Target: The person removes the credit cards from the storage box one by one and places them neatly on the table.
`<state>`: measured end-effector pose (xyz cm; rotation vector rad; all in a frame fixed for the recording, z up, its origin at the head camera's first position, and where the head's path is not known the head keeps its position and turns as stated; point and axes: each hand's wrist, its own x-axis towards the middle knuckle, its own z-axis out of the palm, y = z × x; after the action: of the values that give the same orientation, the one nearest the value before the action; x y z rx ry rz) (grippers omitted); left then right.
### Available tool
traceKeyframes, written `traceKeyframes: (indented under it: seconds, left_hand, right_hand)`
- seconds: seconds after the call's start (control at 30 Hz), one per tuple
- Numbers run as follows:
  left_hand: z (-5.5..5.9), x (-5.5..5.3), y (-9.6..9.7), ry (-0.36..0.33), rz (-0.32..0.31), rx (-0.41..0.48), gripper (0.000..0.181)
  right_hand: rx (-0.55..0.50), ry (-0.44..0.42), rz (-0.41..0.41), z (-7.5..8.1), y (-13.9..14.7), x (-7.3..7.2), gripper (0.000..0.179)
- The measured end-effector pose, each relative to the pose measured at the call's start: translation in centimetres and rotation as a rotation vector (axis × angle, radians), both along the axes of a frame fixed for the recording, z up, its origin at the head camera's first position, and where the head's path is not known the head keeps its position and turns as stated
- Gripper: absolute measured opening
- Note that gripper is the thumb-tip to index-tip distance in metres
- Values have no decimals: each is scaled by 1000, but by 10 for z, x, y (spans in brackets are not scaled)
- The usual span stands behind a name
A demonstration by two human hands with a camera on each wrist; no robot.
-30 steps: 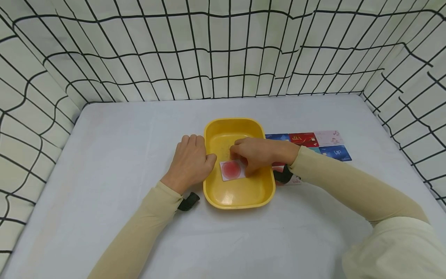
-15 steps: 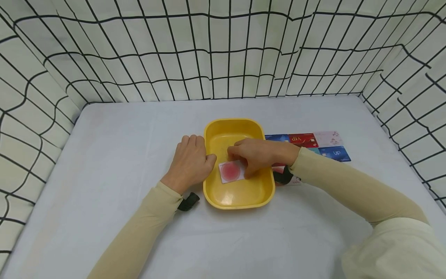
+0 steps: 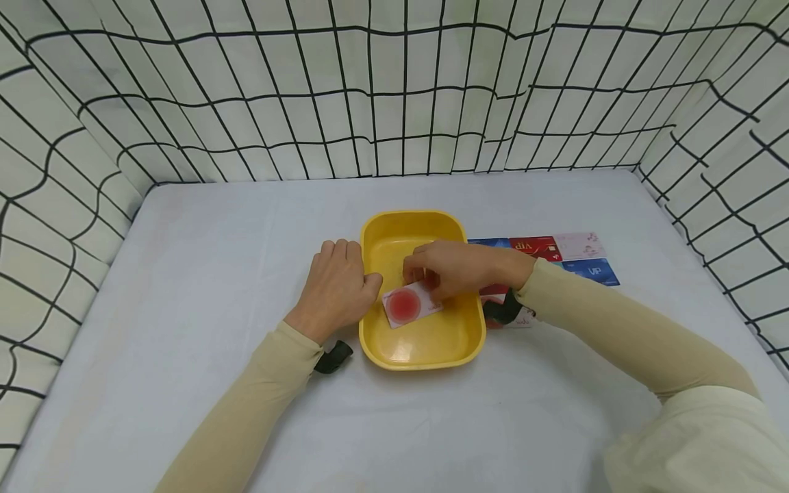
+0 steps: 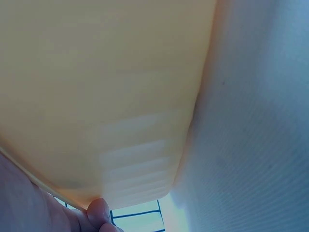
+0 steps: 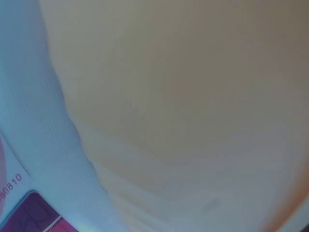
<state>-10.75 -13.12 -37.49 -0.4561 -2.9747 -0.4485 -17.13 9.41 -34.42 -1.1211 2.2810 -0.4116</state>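
In the head view, a yellow plastic tray (image 3: 425, 352) stands at the middle of the white table. My left hand (image 3: 339, 287) grips its left rim, thumb over the edge; the left wrist view shows fingertips (image 4: 99, 211) against the outside of the tray wall. Inside the tray, my right hand (image 3: 462, 267), with fingers bent, pinches a white card with a red circle (image 3: 404, 305) by its right end. That card lies askew, one corner towards the left wall. The fingers partly hide its far edge. Only the tray's outer wall (image 5: 183, 96) fills most of the right wrist view.
Right of the tray, several cards lie in rows, among them a red VIP card (image 3: 535, 246), a pale pink card (image 3: 579, 245) and a blue card (image 3: 590, 271). My right forearm covers some. A black wire grid (image 3: 403, 89) rises around the table's back and sides.
The card with the red circle has turned and shifted slightly left in the tray, showing more of its surface. My right hand has risen a little. The left hand has stayed on the rim.
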Motion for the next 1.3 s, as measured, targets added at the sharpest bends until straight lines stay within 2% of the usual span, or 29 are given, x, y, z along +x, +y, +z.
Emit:
traceKeyframes:
  seconds: [0.33,0.5,1.3]
  left_hand:
    - [-1,-1,1,5,-3,12,24]
    - [-1,-1,1,-2,-1,11,24]
    - [-1,0,1,2,-5,20,23]
  right_hand:
    - [-37,-38,6,2,6,-2,30]
    - [-94,-69,-3,2,10,-4,27]
    - [-292,-127,-99,11,19,-1,21]
